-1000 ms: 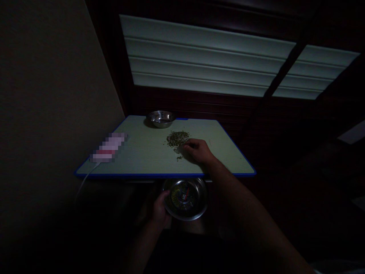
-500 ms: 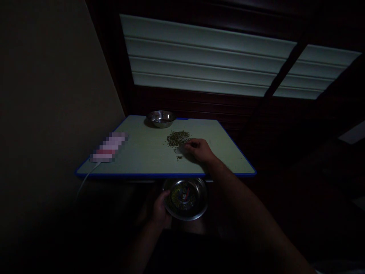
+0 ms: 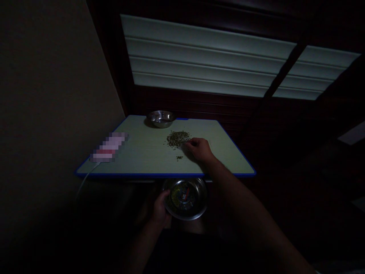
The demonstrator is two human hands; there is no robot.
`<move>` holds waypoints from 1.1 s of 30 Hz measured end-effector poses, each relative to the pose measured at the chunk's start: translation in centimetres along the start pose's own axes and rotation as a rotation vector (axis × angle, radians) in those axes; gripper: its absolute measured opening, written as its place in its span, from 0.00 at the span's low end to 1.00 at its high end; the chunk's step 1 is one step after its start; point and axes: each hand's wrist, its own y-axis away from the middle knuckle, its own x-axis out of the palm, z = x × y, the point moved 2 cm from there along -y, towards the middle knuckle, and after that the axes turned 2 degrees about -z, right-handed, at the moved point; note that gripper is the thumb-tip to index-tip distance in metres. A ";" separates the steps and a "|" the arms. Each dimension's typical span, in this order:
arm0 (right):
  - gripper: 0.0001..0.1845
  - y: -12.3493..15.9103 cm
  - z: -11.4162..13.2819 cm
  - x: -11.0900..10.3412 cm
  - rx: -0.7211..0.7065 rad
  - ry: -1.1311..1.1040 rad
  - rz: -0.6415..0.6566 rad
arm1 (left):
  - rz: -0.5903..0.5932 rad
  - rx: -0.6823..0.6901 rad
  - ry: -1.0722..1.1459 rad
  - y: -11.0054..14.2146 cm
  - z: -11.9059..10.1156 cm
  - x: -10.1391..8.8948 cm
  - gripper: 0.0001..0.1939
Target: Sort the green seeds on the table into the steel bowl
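Note:
My left hand [image 3: 161, 208] grips the rim of a steel bowl [image 3: 199, 211] just below the table's front edge, thumb over the rim. Small greenish grains and a printed label show inside that bowl. Over the table my right hand [image 3: 198, 148] is closed, its fingertips pinching a small translucent flat piece [image 3: 183, 145]. The piece is dim and partly hidden, so its kind is unclear. It touches the near right side of a pile of small brownish-green grains [image 3: 177, 138]. A little cluster of grains [image 3: 179, 158] lies apart, nearer to me.
The pale tabletop [image 3: 142, 152] has a blue edge. A second steel bowl [image 3: 161, 119] stands at its back left. At the left lies a blurred-out pinkish device [image 3: 110, 147] with a white cable [image 3: 85, 179] hanging over the edge. A wall rises on the left, slatted panels behind.
The flat piece in my right hand has shifted slightly and shows less, now closer against the pile. My left hand and the bowl it holds have hardly moved.

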 end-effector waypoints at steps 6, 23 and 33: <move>0.09 -0.2 0.0 -0.2 0.003 0.075 -0.091 | 0.004 0.045 -0.008 0.0 -0.1 0.1 0.05; 0.08 0.0 0.6 -0.1 -0.177 0.126 0.029 | 0.004 0.025 -0.004 -0.6 0.1 -0.5 0.07; 0.08 0.2 0.9 -0.3 -0.179 0.143 0.028 | 0.000 0.027 -0.003 0.0 -0.1 0.1 0.05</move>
